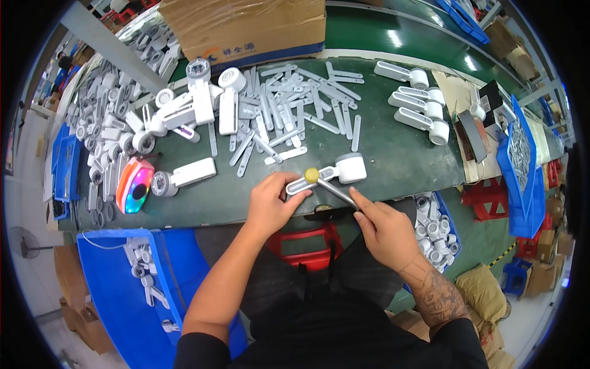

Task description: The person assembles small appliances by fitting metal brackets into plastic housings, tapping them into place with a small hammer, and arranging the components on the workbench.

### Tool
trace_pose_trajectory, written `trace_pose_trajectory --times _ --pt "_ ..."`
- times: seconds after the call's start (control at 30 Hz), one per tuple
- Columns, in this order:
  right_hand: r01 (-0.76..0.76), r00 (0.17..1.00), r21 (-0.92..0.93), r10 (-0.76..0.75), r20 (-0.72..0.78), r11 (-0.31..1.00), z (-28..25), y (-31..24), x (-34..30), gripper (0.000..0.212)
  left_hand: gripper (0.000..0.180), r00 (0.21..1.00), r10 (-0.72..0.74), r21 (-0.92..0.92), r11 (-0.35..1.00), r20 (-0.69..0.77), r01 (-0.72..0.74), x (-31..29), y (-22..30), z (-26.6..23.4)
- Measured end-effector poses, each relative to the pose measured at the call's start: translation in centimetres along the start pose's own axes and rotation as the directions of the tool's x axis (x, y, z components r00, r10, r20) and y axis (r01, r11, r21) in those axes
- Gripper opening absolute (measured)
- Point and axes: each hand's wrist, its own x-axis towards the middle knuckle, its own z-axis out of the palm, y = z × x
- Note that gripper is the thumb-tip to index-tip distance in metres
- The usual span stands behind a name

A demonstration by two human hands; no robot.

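My left hand (pixel 270 206) is closed around the handle end of a white handheld fan (pixel 350 168), which lies near the table's front edge with its round head to the right. My right hand (pixel 386 230) grips the metal shaft of a small hammer (pixel 337 194). Its yellow round head rests on or just over the fan's handle; I cannot tell if they touch. Just beyond the fan lies a loose grey-white handle strip (pixel 286 155). To the left sits another white fan (pixel 193 172) on its side.
Grey strips (pixel 279 104) and white fans (pixel 200 101) pile up mid-table and left. A glowing speaker-like device (pixel 135 186) stands front left. Several fans (pixel 418 111) line the right side. A cardboard box (pixel 246 27) stands behind; blue bins (pixel 117 283) flank me below the edge.
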Motion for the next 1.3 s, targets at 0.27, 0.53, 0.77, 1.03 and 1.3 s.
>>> trace_pose_trajectory --times 0.27,0.53,0.77,1.03,1.3 --pt "0.123 0.992 -0.036 -0.122 0.017 0.992 2.1 -1.3 0.9 0.051 0.070 0.989 -0.095 -0.171 0.982 -0.111 0.075 -0.4 -1.0 0.9" --pt "0.157 0.979 0.073 -0.146 -0.140 0.985 2.5 1.5 0.8 0.054 0.056 0.997 -0.070 -0.098 0.993 -0.019 0.068 -0.2 -0.3 1.2" --pt "-0.146 0.940 0.130 0.179 -0.291 0.981 -0.2 6.1 0.8 0.063 0.033 0.969 0.248 -0.085 0.965 0.016 -0.246 0.5 2.6 4.9" --pt "-0.432 0.707 0.014 0.349 -0.615 0.902 -1.3 15.8 0.9 0.061 0.052 0.939 0.255 -0.150 0.963 0.229 -0.225 5.6 8.8 6.8" --pt "-0.491 0.680 -0.059 0.340 -0.649 0.869 -3.6 21.3 4.9 0.058 0.036 0.973 0.177 0.353 0.929 -0.148 -0.116 1.6 6.0 -17.6"
